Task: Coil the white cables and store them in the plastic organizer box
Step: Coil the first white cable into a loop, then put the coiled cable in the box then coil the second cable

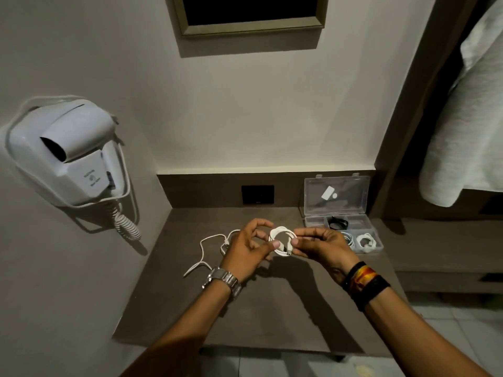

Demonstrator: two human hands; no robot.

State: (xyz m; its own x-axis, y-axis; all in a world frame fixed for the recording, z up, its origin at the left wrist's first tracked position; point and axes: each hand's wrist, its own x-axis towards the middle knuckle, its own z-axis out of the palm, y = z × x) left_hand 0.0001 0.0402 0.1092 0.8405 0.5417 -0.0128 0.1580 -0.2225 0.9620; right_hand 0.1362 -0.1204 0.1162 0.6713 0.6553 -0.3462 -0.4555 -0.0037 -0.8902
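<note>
A white cable wound into a small coil [281, 235] hangs between both hands above the brown table. My left hand [249, 248] grips its left side with thumb and fingers. My right hand [321, 244] pinches the coil's right side and the plug end near the bottom. A loose white cable [206, 250] lies uncoiled on the table to the left of my left hand. The clear plastic organizer box [318, 223] stands open at the back right, its lid leaning up. Coiled white cables [366, 240] fill its front compartments and a black cable [337, 223] lies in a rear one.
A white wall-mounted hair dryer [68, 156] with a spiral cord hangs on the left wall. A black socket plate [257, 194] sits in the table's back panel. A white towel [468, 118] hangs at the right. The table [245, 308] ends at its front edge over tiled floor.
</note>
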